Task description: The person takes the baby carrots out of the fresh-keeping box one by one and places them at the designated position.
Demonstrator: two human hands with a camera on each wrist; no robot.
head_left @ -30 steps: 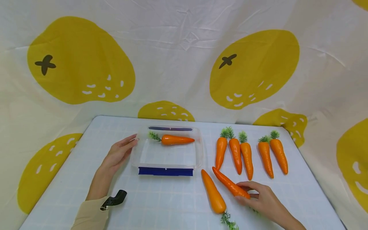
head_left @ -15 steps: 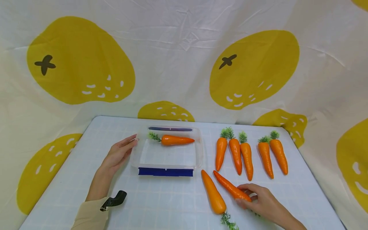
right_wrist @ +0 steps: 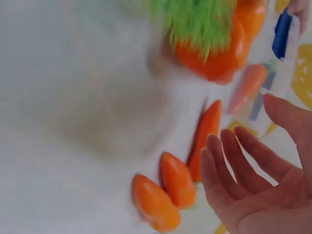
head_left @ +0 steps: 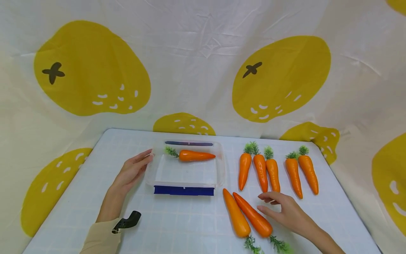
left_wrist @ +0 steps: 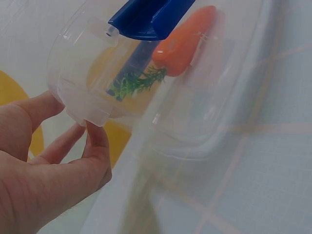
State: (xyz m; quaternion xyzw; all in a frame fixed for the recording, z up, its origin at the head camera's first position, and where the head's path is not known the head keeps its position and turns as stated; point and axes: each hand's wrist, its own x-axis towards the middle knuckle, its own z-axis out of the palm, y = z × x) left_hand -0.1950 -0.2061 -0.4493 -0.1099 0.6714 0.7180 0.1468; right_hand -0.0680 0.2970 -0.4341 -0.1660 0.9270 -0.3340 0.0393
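My left hand [head_left: 131,173] is at the left side of a clear plastic container [head_left: 149,178] with blue clips, its thumb and fingers pinching the edge flap in the left wrist view. A carrot [head_left: 196,155] with a green top lies inside, near the far wall. My right hand [head_left: 287,213] holds nothing, its fingers spread apart and the thumb away from them. Just left of it a carrot [head_left: 252,215] lies on the table beside another carrot [head_left: 236,213], both tips pointing toward the container. Their leafy tops point to the near edge.
Several more carrots [head_left: 260,173] lie in a row at the right of the table [head_left: 177,225], tops pointing away. A pale cloth [head_left: 190,70] with yellow fruit prints hangs behind. A black device [head_left: 128,222] is strapped on the left sleeve.
My right hand has let go of the carrot and lifted slightly up and away. That carrot now lies close beside the other near one. The left hand stays at the container.
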